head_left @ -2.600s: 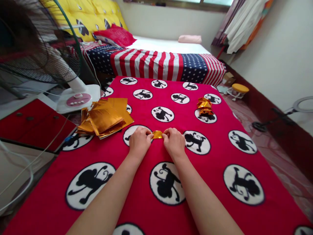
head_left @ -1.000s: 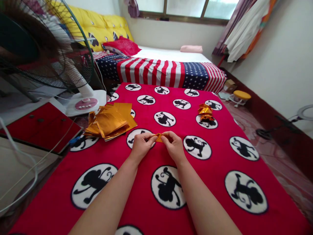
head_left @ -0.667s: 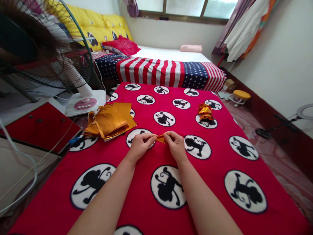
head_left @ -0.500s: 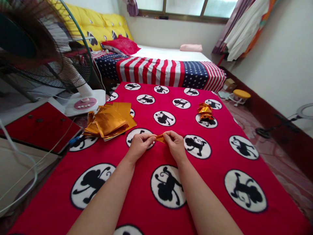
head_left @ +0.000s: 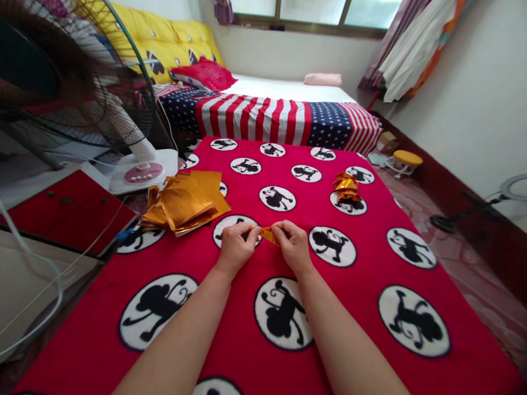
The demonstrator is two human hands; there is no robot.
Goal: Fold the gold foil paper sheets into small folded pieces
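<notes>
Between my two hands is a small folded piece of gold foil paper (head_left: pixel 269 235), held just above the red cloth (head_left: pixel 242 340). My left hand (head_left: pixel 239 244) pinches its left end between thumb and forefinger. At the other end, my right hand (head_left: pixel 293 245) grips the paper with closed fingers. Part of the paper is hidden behind the fingertips. A loose pile of flat gold foil sheets (head_left: pixel 187 203) lies to the left, beyond my left hand. Several folded gold foil pieces (head_left: pixel 347 186) sit bunched together at the right, farther back.
A fan with a white base (head_left: pixel 142 170) stands at the left beside a red-fronted cabinet (head_left: pixel 69 211). Past the cloth's far edge is a bed with a striped and starred cover (head_left: pixel 263 120). A yellow-topped stool (head_left: pixel 407 158) is on the floor at right.
My left hand has turned slightly and its fingers have shifted on the paper's left end. The folded paper shows a little more of its face. The pile and folded pieces stay put.
</notes>
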